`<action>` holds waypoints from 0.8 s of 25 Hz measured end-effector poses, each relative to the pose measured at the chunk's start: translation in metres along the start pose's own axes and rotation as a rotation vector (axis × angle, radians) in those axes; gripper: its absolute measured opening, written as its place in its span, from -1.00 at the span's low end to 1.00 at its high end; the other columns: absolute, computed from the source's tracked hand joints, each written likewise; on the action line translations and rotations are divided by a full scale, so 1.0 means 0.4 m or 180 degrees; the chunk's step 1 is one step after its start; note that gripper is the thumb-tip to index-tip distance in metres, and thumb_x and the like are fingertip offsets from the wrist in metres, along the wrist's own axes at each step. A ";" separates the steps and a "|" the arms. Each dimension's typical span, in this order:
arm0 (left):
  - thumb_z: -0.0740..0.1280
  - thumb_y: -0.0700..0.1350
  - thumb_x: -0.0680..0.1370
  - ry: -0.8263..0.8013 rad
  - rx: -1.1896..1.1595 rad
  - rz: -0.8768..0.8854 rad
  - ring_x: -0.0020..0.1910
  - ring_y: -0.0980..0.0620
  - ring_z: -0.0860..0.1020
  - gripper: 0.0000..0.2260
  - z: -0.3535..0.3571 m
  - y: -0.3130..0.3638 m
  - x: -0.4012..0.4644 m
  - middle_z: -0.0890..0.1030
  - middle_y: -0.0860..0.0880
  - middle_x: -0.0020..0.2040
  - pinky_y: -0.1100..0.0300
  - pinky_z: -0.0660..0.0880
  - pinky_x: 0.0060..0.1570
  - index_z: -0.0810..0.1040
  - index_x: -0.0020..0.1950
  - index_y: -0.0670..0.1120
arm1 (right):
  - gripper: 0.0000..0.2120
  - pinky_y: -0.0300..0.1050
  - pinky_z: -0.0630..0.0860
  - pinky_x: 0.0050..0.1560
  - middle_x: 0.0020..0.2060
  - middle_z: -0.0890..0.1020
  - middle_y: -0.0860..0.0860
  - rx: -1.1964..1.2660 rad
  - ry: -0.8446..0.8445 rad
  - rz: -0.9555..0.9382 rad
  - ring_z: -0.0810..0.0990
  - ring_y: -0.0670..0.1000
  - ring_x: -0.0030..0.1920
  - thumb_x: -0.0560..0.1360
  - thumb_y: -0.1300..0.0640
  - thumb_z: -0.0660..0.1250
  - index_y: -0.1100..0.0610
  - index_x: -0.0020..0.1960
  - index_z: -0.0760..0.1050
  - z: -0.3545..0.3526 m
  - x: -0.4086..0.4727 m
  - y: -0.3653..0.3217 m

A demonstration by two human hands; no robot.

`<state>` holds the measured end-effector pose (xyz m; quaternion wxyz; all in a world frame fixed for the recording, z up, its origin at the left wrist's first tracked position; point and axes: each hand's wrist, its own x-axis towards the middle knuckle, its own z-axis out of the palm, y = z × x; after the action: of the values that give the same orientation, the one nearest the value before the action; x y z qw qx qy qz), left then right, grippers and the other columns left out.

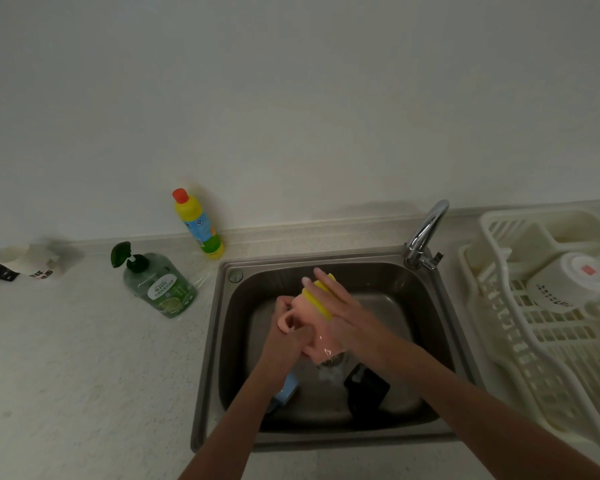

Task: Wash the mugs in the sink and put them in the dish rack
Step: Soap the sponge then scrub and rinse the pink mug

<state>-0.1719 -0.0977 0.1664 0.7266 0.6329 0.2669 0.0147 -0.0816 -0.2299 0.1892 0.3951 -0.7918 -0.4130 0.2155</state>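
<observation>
Over the steel sink (444, 327) my left hand (284, 337) grips a pink mug (312, 327) lying on its side, fingers near its handle. My right hand (340, 306) holds a yellow sponge (317, 297) pressed against the mug's side. On the sink floor lie a blue mug (286, 391), partly hidden by my left forearm, and a black mug (366, 389). A white mug (568, 282) sits upside down in the cream dish rack (499, 306) to the right.
A chrome faucet (425, 233) stands at the sink's back right corner. On the counter to the left are a green soap pump bottle (158, 282), a yellow cleaner bottle (200, 223) against the wall and a white cup (32, 261) on its side.
</observation>
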 end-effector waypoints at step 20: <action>0.27 -0.23 0.32 0.0194 -0.0105 0.0265 -0.22 -0.06 0.57 -0.66 0.022 0.030 0.008 0.52 -0.19 -0.12 0.02 0.58 -0.34 0.38 0.09 -0.09 | -0.44 -0.22 -0.11 0.55 0.58 0.06 -0.09 -0.0587 0.0301 -0.0163 -0.09 -0.10 0.58 0.57 0.02 0.02 -0.04 0.57 0.12 0.009 -0.052 -0.012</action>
<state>-0.1617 -0.1022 0.1768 0.7273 0.6306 0.2621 0.0685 -0.0981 -0.2438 0.1913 0.3449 -0.8233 -0.4320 0.1288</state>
